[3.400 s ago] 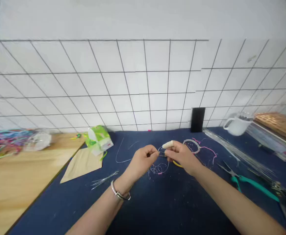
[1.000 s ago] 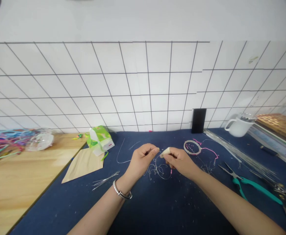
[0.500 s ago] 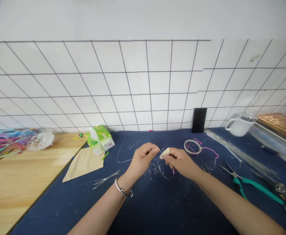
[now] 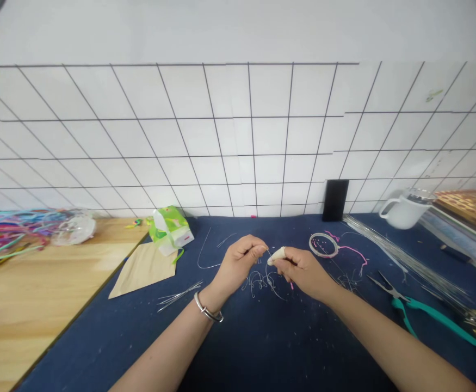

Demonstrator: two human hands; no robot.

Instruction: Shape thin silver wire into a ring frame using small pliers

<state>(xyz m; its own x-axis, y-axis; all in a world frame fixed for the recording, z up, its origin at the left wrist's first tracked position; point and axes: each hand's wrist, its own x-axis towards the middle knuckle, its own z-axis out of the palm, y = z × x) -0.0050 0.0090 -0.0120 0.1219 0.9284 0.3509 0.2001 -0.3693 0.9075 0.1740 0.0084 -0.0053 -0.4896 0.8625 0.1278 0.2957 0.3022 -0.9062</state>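
My left hand (image 4: 242, 260), with a silver bangle (image 4: 208, 310) on its wrist, pinches a thin wire (image 4: 269, 252) between thumb and fingertips. Close beside it, my right hand (image 4: 305, 272) is closed on the same wire; a pale cover (image 4: 277, 255) wraps one of its fingertips. A small pink piece (image 4: 291, 285) shows beneath the right fingers. Curled loops of wire (image 4: 257, 281) lie or hang below the hands; I cannot tell whether they join the held wire.
Long straight wires (image 4: 409, 261), green-handled pliers (image 4: 433, 316) and a white ring with pink strands (image 4: 323, 245) are on the right. Behind stand a black slab (image 4: 335, 200) and a white mug (image 4: 405, 209). Leftward lie short wires (image 4: 179, 295), a beige sheet (image 4: 143, 269) and a green tissue pack (image 4: 168, 228).
The view has shifted slightly, so everything sits a little farther right. Both hands keep nearly the same pinch on the wire.
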